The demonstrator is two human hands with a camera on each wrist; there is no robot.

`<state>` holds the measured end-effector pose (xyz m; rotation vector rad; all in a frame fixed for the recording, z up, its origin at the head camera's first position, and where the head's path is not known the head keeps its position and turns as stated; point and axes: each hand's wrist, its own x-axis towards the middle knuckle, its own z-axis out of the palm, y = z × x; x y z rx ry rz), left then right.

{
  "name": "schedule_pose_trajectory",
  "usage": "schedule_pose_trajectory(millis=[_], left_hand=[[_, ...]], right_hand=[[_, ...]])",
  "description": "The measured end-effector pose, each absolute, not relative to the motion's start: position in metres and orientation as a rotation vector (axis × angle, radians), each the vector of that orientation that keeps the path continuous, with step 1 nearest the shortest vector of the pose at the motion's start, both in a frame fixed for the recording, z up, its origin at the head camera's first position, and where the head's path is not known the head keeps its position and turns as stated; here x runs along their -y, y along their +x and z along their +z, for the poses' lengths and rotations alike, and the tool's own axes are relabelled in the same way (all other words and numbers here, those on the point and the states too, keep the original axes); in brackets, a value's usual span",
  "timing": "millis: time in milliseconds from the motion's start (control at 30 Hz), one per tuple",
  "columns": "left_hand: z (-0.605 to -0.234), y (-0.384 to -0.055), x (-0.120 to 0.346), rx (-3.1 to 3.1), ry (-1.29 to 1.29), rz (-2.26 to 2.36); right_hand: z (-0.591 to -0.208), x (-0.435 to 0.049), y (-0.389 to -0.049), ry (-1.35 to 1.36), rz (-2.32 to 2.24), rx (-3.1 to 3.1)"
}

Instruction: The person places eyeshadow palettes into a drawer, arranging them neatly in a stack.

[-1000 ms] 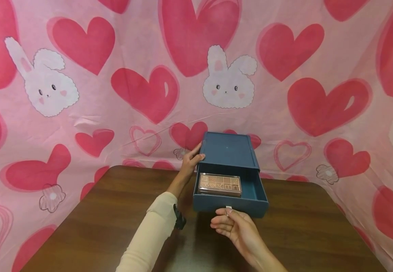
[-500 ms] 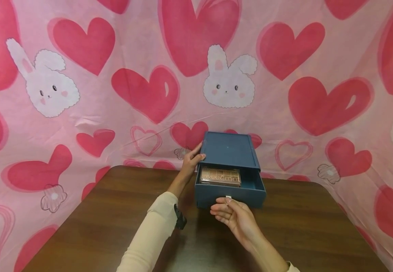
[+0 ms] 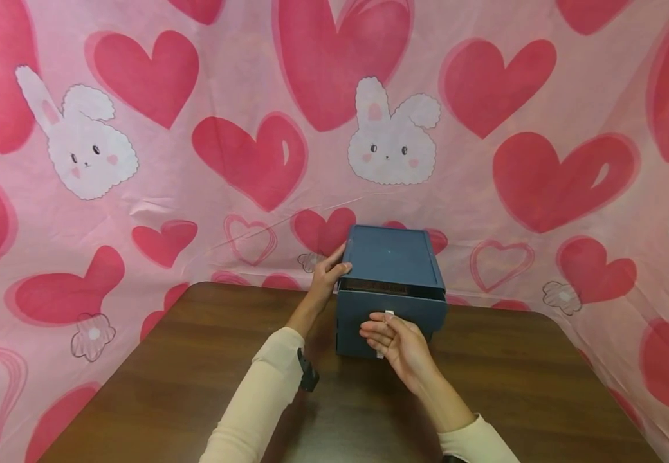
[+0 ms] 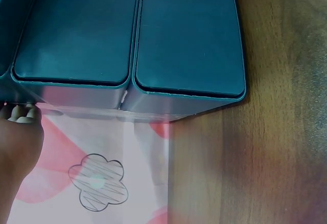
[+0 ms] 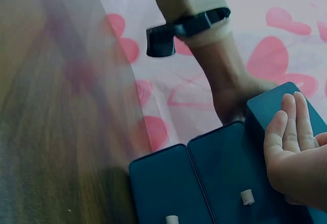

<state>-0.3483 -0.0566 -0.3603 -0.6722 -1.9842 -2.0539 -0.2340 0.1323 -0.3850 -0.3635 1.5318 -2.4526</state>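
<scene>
A blue drawer unit (image 3: pixel 392 254) stands on the table. Its top drawer (image 3: pixel 354 315) is pulled out slightly, leaving a dark gap under the lid. Through that gap a sliver of an eyeshadow palette (image 3: pixel 375 286) shows; the rest of it is hidden. My left hand (image 3: pixel 327 275) grips the unit's left side, thumb at the top edge. My right hand (image 3: pixel 398 344) is at the drawer front, thumb and index finger pinching its white pull tab (image 3: pixel 390 312), the other fingers fairly straight. Below, lower drawer fronts (image 4: pixel 189 40) sit flush in the left wrist view.
White tabs (image 5: pixel 247 197) stick out from the lower drawers in the right wrist view. Brown wooden table (image 3: pixel 195 386) spreads around the unit. Behind it hangs a pink cloth (image 3: pixel 323 173) with hearts and rabbits. A black strap (image 3: pixel 308 372) circles the left sleeve.
The top drawer has slid back into the unit almost fully, the right hand moving forward with it. The palette has gone from plain view to mostly covered. My left hand stays in place.
</scene>
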Motion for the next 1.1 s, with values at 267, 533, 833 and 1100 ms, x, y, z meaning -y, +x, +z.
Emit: schedule_pose_trajectory(millis=[267, 533, 833, 1100], left_hand=[[-0.370, -0.359, 0.054, 1.944, -0.655, -2.068], [-0.380, -0.366, 0.055, 1.937, -0.653, -2.032], [-0.377, -0.364, 0.057, 1.964, -0.628, -2.003], [-0.394, -0.338, 0.054, 1.991, -0.532, -2.144]], right_hand=[[-0.386, -0.132, -0.249, -0.336, -2.493, -1.576], [-0.383, -0.132, -0.261, -0.299, -2.473, -1.582], [-0.385, -0.134, -0.270, -0.358, -2.375, -1.679], [-0.413, -0.162, -0.255, -0.569, -2.073, -1.887]])
